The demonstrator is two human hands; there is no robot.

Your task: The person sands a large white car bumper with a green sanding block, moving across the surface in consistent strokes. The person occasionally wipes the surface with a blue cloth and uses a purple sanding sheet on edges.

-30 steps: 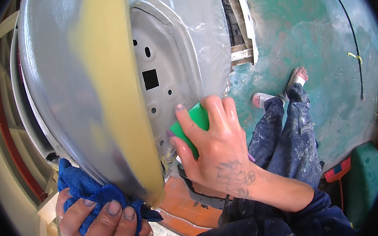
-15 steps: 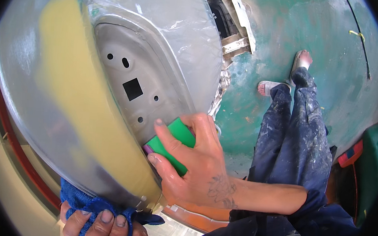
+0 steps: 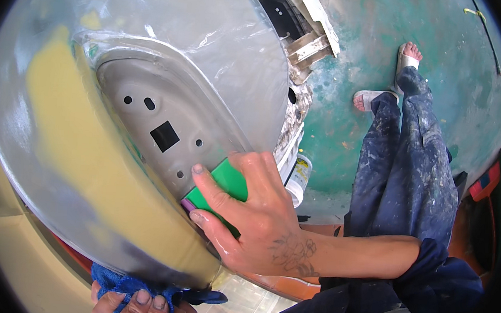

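My right hand is closed around a green sanding block with a purple layer at its edge. The block rests against the lower end of a recess in a grey car body panel. Several holes, one of them square, pierce the recess. A broad band of yellowish filler runs along the panel's left side. At the panel's lower edge my left hand grips a bunched blue cloth. Its thumb and the cloth's underside are partly hidden.
Beyond the panel, a white bucket stands on the green floor. An exposed, dirty body section lies at the top. My legs are at the right, and a thin dark rod lies at the upper right.
The view has shifted, so the panel sits farther left and the white bucket shows. The sanding block has slid slightly up the recess. My left hand still grips the cloth.
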